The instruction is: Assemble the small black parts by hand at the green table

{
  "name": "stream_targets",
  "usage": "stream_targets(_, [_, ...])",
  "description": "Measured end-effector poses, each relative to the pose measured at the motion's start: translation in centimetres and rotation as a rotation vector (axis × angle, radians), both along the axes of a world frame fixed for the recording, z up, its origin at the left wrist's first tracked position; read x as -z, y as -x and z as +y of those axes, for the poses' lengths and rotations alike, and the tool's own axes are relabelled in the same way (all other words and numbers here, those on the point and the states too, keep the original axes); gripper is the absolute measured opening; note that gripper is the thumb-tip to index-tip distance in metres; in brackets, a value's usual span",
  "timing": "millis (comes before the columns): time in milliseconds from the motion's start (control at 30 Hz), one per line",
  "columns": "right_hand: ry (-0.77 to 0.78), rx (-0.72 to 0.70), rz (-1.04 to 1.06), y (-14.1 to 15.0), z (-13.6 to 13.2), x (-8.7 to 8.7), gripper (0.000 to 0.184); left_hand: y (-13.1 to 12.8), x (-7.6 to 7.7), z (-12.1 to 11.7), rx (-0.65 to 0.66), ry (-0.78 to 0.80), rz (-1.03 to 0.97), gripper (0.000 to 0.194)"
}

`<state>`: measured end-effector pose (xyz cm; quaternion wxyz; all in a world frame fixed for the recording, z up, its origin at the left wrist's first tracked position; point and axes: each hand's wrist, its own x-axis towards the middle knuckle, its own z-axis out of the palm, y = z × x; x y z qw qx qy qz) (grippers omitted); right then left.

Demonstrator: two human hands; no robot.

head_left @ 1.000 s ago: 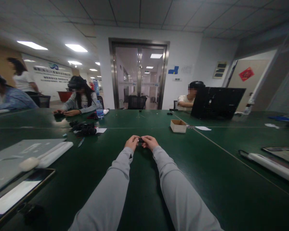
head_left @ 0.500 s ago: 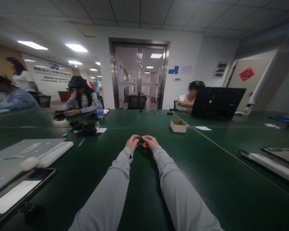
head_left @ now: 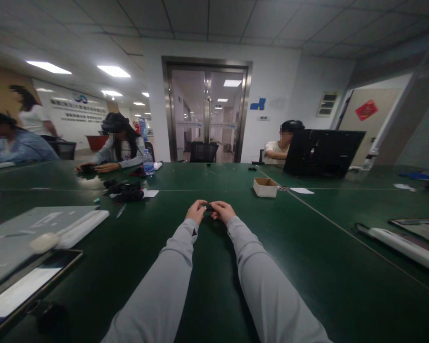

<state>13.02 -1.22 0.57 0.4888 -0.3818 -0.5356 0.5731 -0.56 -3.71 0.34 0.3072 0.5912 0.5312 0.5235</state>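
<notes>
Between my two hands, just above the green table (head_left: 214, 178), is a small black object (head_left: 209, 207); its kind is too small to make out. My left hand (head_left: 196, 211) closes its fingertips on the left end of it, where a tiny bright spot shows. From the other side, my right hand (head_left: 223, 211) pinches the same object between thumb and fingers. Both arms reach forward in grey sleeves. My fingers hide much of the black object.
An open box (head_left: 265, 187) lies ahead to the right, near a white paper (head_left: 301, 190). Black gear (head_left: 125, 190) and a water bottle (head_left: 148, 163) stand ahead left. A phone (head_left: 32, 286) lies near left, a power strip (head_left: 407, 247) right. Co-workers sit across the table.
My hands stay in nearly the same place, still on the black object, which appears slightly turned. Across the table, the hands of the person at left have shifted slightly left.
</notes>
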Motion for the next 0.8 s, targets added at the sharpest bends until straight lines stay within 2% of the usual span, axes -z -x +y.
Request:
stream_targets(333, [0.0,0.011,-0.01,0.01,0.04,0.0,0.012,0.01,0.22,0.14,0.035,-0.002,0.0,0.023])
stream_targets(500, [0.0,0.012,-0.006,0.01,-0.12,-0.1,0.013,-0.05,0.14,0.23,-0.008,0.027,0.04,0.024])
stream_targets(800, [-0.007,0.009,0.001,0.0,-0.22,-0.12,0.014,0.04,-0.06,-0.12,0.004,0.018,0.022,0.023])
